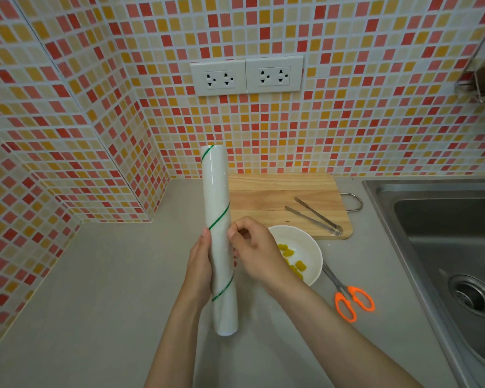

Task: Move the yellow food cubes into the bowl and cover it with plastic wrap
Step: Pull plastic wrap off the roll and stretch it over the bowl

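A long white roll of plastic wrap with a green spiral stripe is held upright above the grey counter. My left hand grips its lower middle from the left. My right hand presses on the roll's right side, fingertips pinched at its surface near the stripe. Behind my right hand sits a white bowl holding several yellow food cubes; my right hand hides part of the bowl.
A wooden cutting board lies against the tiled wall with metal tongs on it. Orange-handled scissors lie right of the bowl. A steel sink fills the right side. Two wall sockets are above.
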A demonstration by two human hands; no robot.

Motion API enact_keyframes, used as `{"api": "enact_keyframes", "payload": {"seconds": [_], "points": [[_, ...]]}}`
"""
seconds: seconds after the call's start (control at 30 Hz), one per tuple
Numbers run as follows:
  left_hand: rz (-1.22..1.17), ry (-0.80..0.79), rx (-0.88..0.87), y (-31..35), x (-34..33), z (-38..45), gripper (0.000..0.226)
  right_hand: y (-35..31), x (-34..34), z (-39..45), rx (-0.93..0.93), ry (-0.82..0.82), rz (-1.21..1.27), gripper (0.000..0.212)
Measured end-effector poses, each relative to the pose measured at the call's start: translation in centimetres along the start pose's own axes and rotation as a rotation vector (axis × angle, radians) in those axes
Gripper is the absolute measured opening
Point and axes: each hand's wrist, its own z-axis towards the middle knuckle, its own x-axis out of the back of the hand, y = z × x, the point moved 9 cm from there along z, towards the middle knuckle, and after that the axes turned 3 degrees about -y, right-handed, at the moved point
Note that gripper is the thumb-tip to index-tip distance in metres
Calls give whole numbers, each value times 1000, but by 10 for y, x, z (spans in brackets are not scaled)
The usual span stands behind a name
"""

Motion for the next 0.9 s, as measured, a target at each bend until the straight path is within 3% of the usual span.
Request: {"api": "enact_keyframes", "payload": {"seconds": [0.17, 0.27, 0.3, 0.37, 0.47, 0.6, 0.7, 0.8, 0.9], "points": [[-157, -4, 120, -3, -11, -4, 55, -19, 3, -10, 204, 90, -30, 11], [-409, -166, 289, -13, -35, -14, 57, -34, 15, -13, 320, 135, -142, 6], [-482, -247, 340, -14, -45, -19, 52, -34, 23, -11, 304, 150, -127, 2], [-608, -409, 406, -13, -61, -31, 41, -25, 41, -2, 192, 191, -36, 16], [-646, -506, 409, -14, -74, -41, 37, -2, 43, 9, -90, 28, 156, 32], [-533, -371, 410, -26, -78, -38, 30, 9, 25, -2, -165, -190, 172, 27], [-299, -291, 406, -29, -71, -36, 37, 5, 27, -6, -118, -132, 215, 16], [49, -107, 179, -1, -38, -19, 21, -5, 40, -7, -10, -67, 157, 14], [124, 159, -203, 65, 5, -6, 24, -7, 48, -14, 12, -94, 73, 24]]}}
